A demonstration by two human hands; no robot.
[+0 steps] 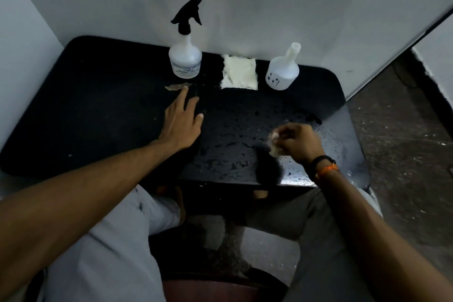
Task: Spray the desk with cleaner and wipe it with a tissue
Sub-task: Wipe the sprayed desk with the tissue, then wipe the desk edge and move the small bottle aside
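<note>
The left hand (182, 122) lies flat and released on the black desk (98, 115), fingers straight and pointing toward the spray bottle (185, 52), whose white body carries a printed label too blurred to read beyond a few letters. The right hand (297, 141) is clenched around a crumpled tissue (274, 144) held down on the desk's wet, droplet-covered right part, near the front edge. At the back by the wall stand, left to right, the spray bottle, a folded white cloth (239, 72) and 1 capless white bottle (283, 70) with small black hand-drawn marks, not legible.
</note>
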